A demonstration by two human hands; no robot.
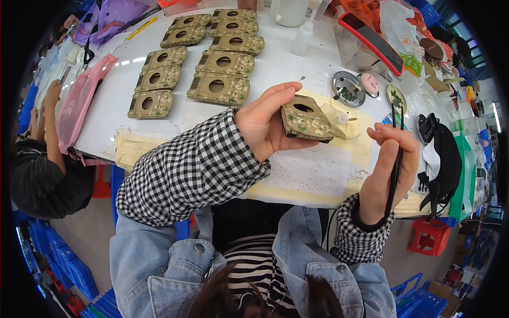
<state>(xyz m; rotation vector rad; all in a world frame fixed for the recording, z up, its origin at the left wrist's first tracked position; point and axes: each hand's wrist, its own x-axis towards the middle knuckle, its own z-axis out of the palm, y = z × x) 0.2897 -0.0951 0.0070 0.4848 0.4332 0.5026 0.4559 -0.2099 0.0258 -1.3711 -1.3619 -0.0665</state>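
My left hand holds a camouflage-patterned case part with a round hole, tilted above the table's near side. Black tweezers are gripped in my right hand, their tips pointing away from me. Beyond the tips lies a small camouflage oval piece. A round clear dish with small dark green bits sits to the left of it. Several more camouflage case parts stand in rows at the left and middle of the table, each with a round hole.
A phone in a red case leans on a clear box at the far right. A white dropper bottle stands at the back. A pink mesh bag hangs at the left edge, near another person's arm. A red stool is below right.
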